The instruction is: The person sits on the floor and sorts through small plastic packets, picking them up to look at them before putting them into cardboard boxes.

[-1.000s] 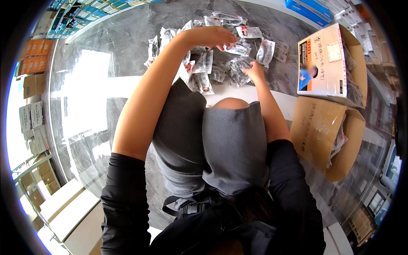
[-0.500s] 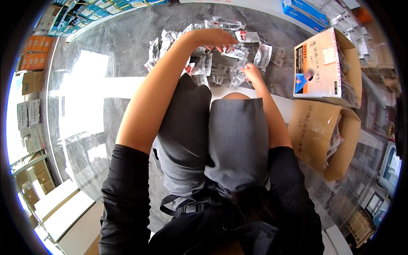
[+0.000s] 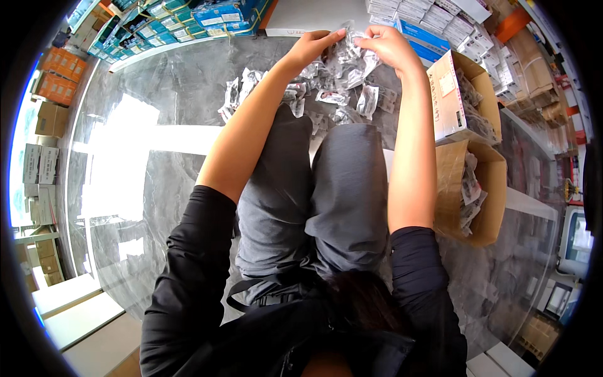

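Note:
Above the far side of a pile, several clear plastic packets with small dark contents hang bunched between my two hands. My left hand pinches their upper left edge with thumb and fingers. From the other side, my right hand grips them, thumb pointing left. What is inside the packets is too small to make out. Under and in front of my hands, more packets lie spread on the grey floor, and some sit further left, partly behind my left forearm.
Two open cardboard boxes stand on my right: the farther box and the nearer box, both holding similar packets. Blue and white cartons are stacked beyond them. Teal boxes line the far left. My knees are just before the pile.
Both hands have moved up and away from me, the right one furthest. They now hold packets together above the pile. The view has shifted slightly.

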The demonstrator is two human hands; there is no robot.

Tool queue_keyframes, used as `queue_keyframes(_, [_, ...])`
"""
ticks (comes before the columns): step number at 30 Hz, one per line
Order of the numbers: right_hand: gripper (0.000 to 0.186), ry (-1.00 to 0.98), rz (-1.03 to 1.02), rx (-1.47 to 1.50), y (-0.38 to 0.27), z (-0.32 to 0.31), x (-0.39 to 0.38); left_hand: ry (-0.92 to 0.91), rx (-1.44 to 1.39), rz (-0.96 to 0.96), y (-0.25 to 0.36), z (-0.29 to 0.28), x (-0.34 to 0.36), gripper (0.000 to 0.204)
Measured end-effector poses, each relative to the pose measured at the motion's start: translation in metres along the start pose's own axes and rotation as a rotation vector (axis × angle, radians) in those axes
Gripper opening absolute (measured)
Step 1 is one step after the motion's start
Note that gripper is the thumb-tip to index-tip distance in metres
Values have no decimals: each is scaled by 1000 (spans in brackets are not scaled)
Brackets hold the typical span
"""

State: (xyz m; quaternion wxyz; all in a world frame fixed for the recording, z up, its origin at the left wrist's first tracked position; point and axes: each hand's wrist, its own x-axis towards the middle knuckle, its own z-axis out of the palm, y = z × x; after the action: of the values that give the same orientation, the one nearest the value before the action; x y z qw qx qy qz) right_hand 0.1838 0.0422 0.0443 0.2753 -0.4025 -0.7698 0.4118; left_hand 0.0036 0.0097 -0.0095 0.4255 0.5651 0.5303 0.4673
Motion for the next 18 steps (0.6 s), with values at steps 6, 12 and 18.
queue_keyframes(6, [27,392,5,-91,7,31,-26,82,40,-91,7,0,-11,46])
queue_keyframes(12, [24,323,48,53,19,49,-33,117,250,-27,-17,-14,-4,46])
queue_keyframes(18, [23,257,-144,284,54,45,-22,87,148,-15,-8,-7,-3,42])
